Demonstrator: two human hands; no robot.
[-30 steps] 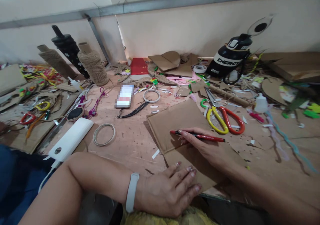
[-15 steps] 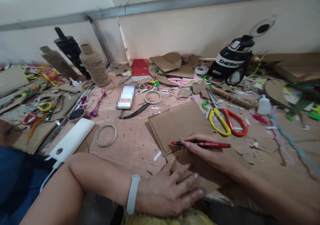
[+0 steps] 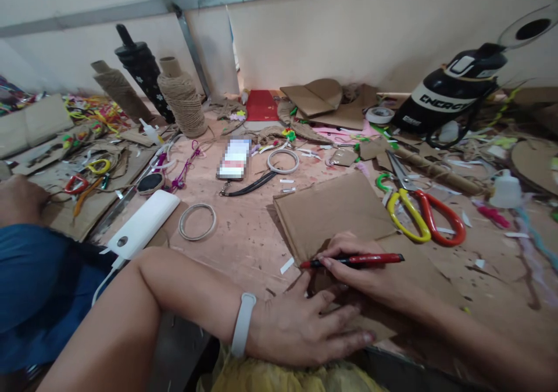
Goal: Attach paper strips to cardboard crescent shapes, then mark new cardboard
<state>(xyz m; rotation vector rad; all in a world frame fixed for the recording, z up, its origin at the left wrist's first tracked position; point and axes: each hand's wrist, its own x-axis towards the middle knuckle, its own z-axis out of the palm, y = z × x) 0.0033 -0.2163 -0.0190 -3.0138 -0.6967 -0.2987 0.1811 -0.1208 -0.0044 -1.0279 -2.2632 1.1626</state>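
Observation:
My right hand holds a red and black marker pen nearly level. The pen's left end is at the near left corner of a piece of brown cardboard lying on the table. My left hand, with a pale band on its wrist, lies with fingers spread on the near part of the cardboard, just below my right hand. Part of the cardboard is hidden under both hands. Large scissors with one yellow and one red handle lie open just beyond its right side.
A phone, two tape rings and a white power bank lie to the left. Twine spools and a black bottle stand at the back. At far left, another person's hand rests near cardboard scraps.
The view has shifted, so the table things sit further right. My right hand has brought the pen's left end closer to the cardboard's near left corner. More of the other person's hand shows.

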